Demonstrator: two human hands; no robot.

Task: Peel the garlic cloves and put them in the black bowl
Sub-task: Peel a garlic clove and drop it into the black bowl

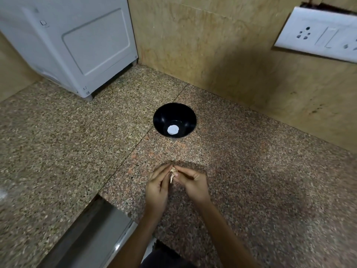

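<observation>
I see both hands pinching one small pale papery-skinned garlic clove [173, 173] over the near speckled granite counter [251, 171]: left hand [157, 188] and right hand [191, 183], fingertips closed on it. Glossy round black bowl [174, 120] sits farther back, well apart, holding only a white round spot. I judge the clove light and firm, its skin brittle and slippery; best gripped at the tips.

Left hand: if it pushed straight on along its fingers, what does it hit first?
Past the garlic clove that the left hand pinches with the right hand, the line crosses bare counter to the black bowl, probably its near wall; hand height is unclear.
</observation>
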